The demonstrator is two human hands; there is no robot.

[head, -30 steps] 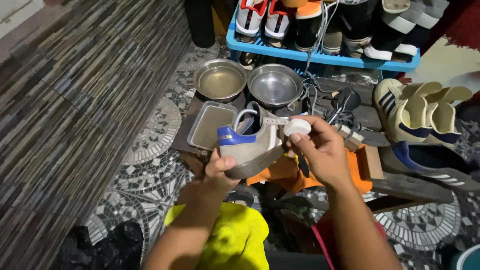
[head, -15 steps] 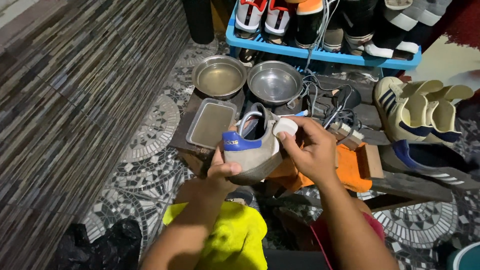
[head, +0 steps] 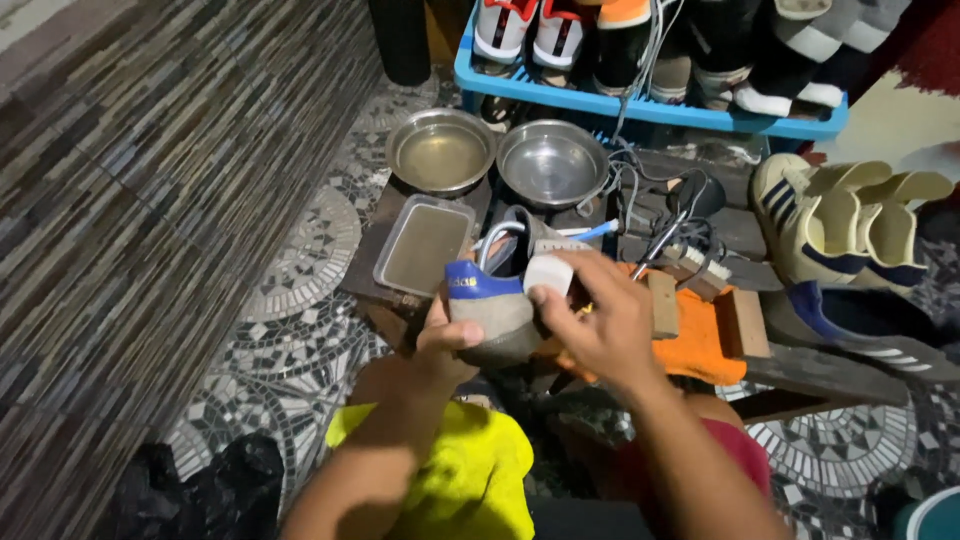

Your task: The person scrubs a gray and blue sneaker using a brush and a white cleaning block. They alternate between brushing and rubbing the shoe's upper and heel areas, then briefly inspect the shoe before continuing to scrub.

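Two round metal bowls, one rectangular clear tray, one blue shoe rack, one grey shoe.

A mosaic-tiled floor carries two metal bowls, a rectangular tray and a blue shoe rack.

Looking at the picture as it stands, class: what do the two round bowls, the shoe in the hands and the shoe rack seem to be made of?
Round bowls: probably steel, shiny grey with bright glints.
Shoe: grey matte upper, perhaps suede, with a blue heel patch.
Shoe rack: likely plastic, smooth uniform blue.
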